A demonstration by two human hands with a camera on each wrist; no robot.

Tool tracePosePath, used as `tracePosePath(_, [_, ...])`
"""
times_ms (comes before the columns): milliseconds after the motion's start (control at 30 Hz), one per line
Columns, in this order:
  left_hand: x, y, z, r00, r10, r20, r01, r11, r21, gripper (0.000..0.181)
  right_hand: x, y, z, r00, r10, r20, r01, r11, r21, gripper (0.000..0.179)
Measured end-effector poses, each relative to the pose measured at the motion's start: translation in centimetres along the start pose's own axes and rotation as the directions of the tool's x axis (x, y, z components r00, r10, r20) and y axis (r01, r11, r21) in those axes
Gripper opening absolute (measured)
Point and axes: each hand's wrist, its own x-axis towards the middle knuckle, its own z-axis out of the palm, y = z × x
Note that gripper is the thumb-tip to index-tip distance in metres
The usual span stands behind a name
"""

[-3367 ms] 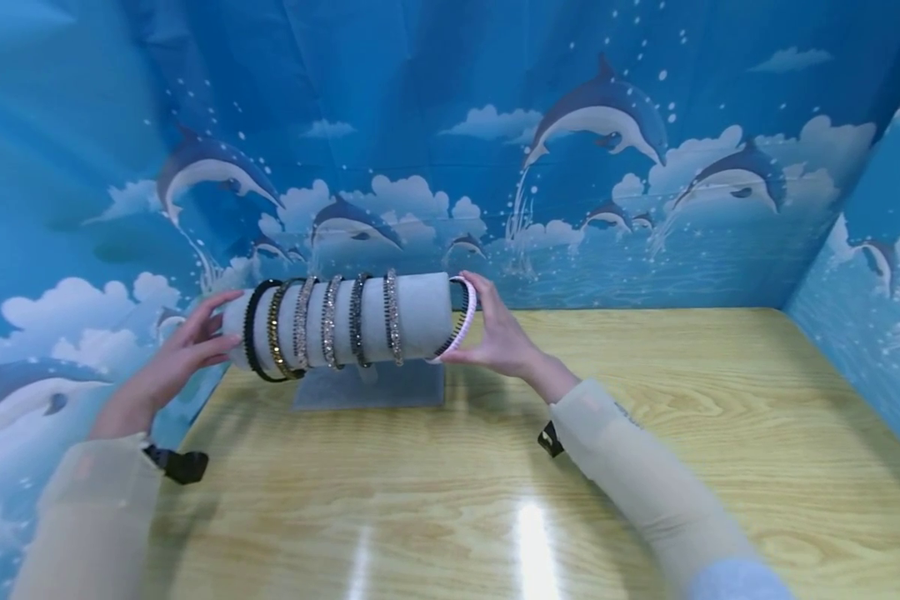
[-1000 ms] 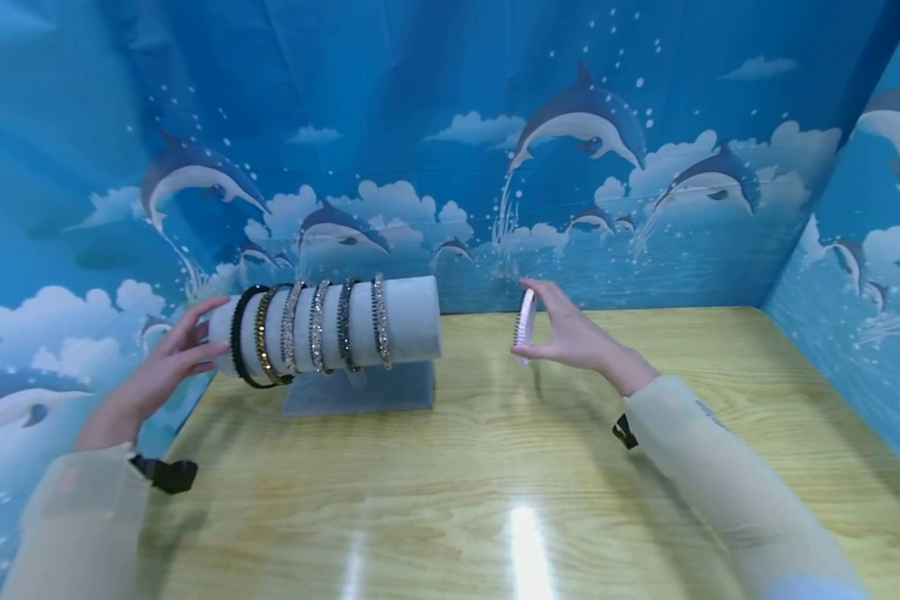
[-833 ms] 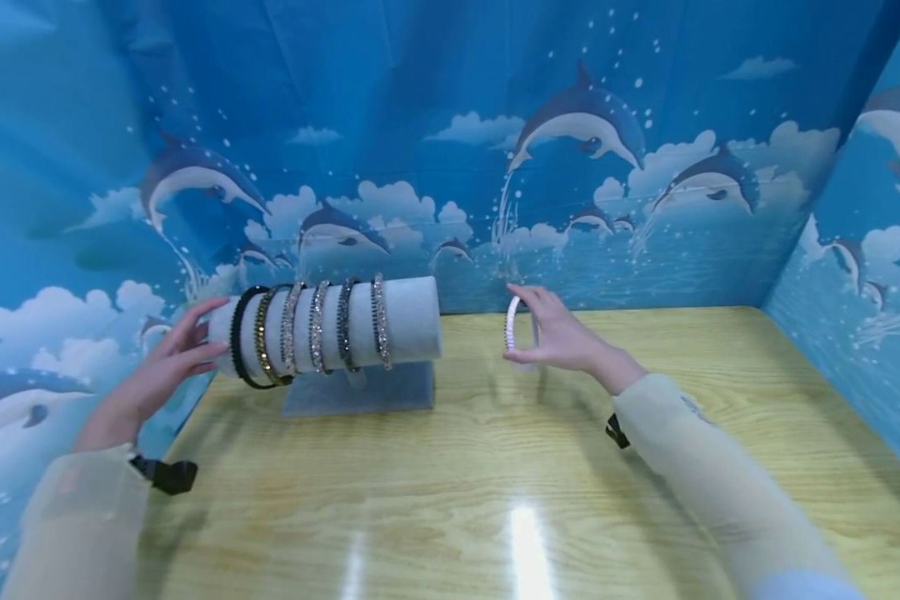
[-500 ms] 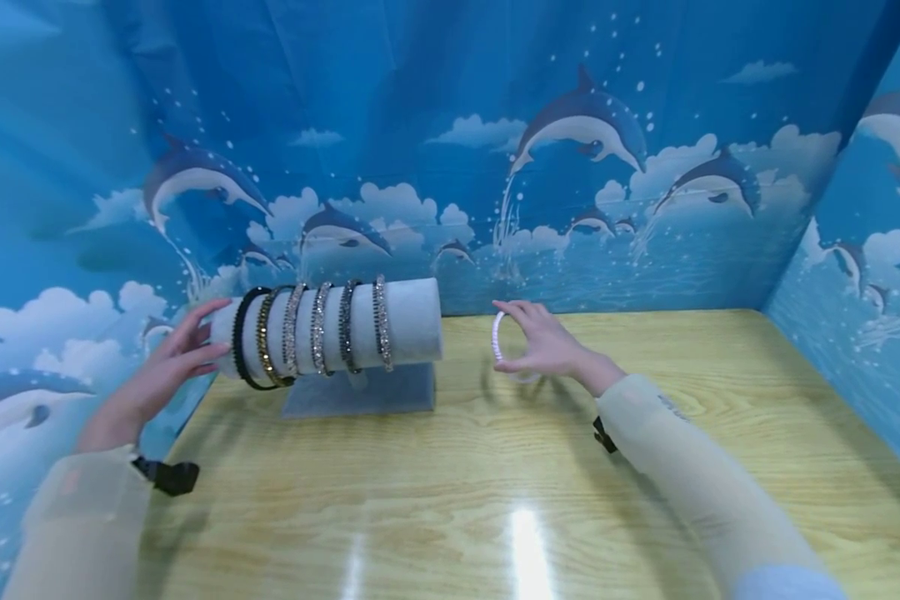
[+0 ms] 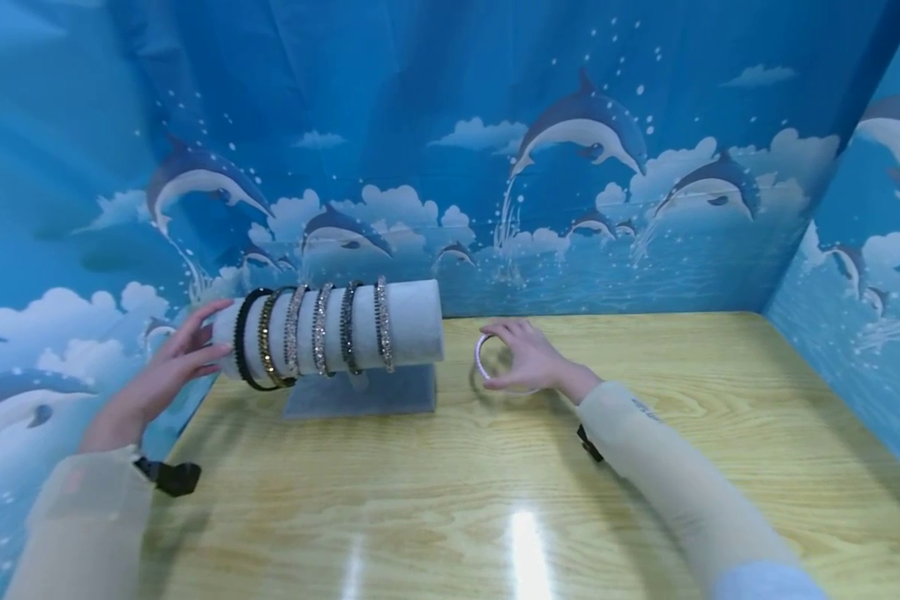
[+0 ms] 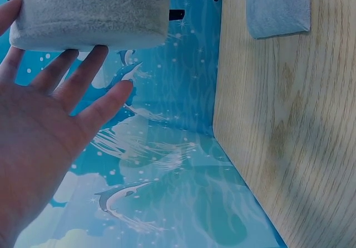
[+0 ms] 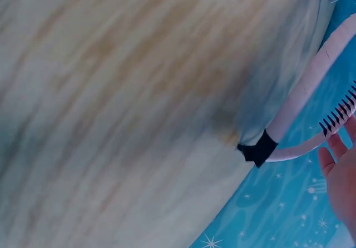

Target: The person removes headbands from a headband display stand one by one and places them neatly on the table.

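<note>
A grey padded roll of a headband display stand (image 5: 416,321) lies level on its flat base (image 5: 401,390), with several headbands round it, black, gold and sparkly. At its left end my left hand (image 5: 167,360) holds the roll lightly between thumb and fingers; in the left wrist view the spread fingertips touch the end's edge. To the right of the stand, my right hand (image 5: 528,354) pinches a pale pink headband (image 5: 479,357), tilted low near the tabletop. The right wrist view shows its black comb teeth (image 7: 340,114) and a black tip (image 7: 259,148).
The wood-grain table (image 5: 435,492) spreads in front and to the right of both hands. A blue dolphin-print backdrop (image 5: 450,150) stands behind it and along both sides. Black straps (image 5: 171,477) sit at the wrists.
My right hand has drawn the pink headband off the roll's right end, moved right, then turned it and lowered it leftwards to the table. The left hand stays on the roll.
</note>
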Motion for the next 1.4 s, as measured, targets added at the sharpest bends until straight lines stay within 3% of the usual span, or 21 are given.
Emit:
tracePosePath(600, [0.0, 0.2, 0.2, 1.000, -0.005, 0.012, 0.006, 0.998, -0.067, 0.065, 0.3, 1.2, 1.6, 0.984, 0.068, 0.165, -0.059, 0.997, -0.055, 0.091])
tracePosePath(967, [-0.1, 0.0, 0.0, 1.000, 0.024, 0.001, -0.024, 1.000, -0.017, 0.063, 0.5, 0.8, 1.5, 0.975, 0.117, 0.188, -0.102, 0.991, -0.087, 0.097])
tracePosePath(1133, [-0.2, 0.1, 0.0, 1.000, 0.024, 0.002, -0.024, 1.000, -0.015, 0.063, 0.1, 1.0, 0.1, 0.983, 0.124, 0.138, -0.124, 0.992, -0.006, 0.093])
tracePosePath(1267, [-0.2, 0.1, 0.1, 0.999, 0.033, 0.007, -0.033, 0.999, -0.010, 0.063, -0.7, 2.4, -1.7, 0.987, 0.133, 0.092, -0.146, 0.977, 0.153, 0.066])
tracePosePath(1400, [-0.2, 0.1, 0.1, 0.999, 0.037, 0.005, -0.037, 0.999, -0.003, 0.063, -2.0, 3.8, -2.8, 0.982, 0.149, 0.112, -0.174, 0.948, 0.265, 0.042])
